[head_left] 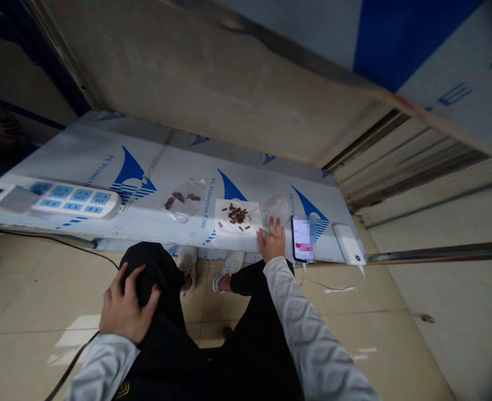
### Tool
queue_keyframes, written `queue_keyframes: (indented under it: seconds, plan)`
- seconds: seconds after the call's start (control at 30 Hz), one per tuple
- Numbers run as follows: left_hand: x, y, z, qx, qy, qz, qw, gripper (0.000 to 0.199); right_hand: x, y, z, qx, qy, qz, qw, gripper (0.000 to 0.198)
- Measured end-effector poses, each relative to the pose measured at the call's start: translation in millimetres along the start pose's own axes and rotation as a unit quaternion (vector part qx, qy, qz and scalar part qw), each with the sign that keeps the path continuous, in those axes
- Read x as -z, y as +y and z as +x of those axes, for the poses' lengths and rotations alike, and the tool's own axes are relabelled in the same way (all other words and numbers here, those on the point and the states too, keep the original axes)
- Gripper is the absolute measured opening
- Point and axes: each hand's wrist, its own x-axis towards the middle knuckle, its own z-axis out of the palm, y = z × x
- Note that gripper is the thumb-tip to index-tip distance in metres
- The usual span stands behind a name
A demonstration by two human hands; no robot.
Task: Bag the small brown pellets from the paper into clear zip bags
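My left hand [125, 306] rests on my left knee with its fingers spread, holding nothing. My right hand [272, 240] lies at the front edge of the shelf with its fingers apart, beside a clear plastic bag [277, 207] and the right edge of a white paper sheet [224, 223]. On that sheet is a pile of small brown cylinder-shaped pieces [236, 214], with several lying loose near its front edge. Left of the sheet, another clear plastic bag [184, 213] has more brown and metallic-looking pieces in or on it; which, I cannot tell.
A phone [302, 238] with a lit screen lies right of my right hand, its cable hanging over the edge. Farther right is a white power bank [348, 244]. A white power strip [76, 199] lies at the left of the film-covered shelf [174, 150]. An overhanging panel [312, 33] is above.
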Motion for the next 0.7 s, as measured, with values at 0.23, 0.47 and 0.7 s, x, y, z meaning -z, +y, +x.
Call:
queue_keyframes:
  seconds: [0.23, 0.47, 0.7]
  plan:
    - [0.0, 0.8, -0.5, 0.008, -0.002, 0.007, 1.0, 0.055, 22.3, -2.9, 7.7, 0.009, 0.068, 0.096, 0.993, 0.023]
    - [1.4, 2.0, 0.0, 0.012, -0.007, 0.006, 1.0, 0.056, 83.9, 34.6, 48.0, -0.192, 0.266, 0.223, 0.918, 0.016]
    - [-0.6, 0.3, -0.3, 0.014, -0.011, 0.002, 1.0, 0.057, 76.1, 72.5, 83.9, -0.113, 0.122, 0.046, 0.985, 0.016]
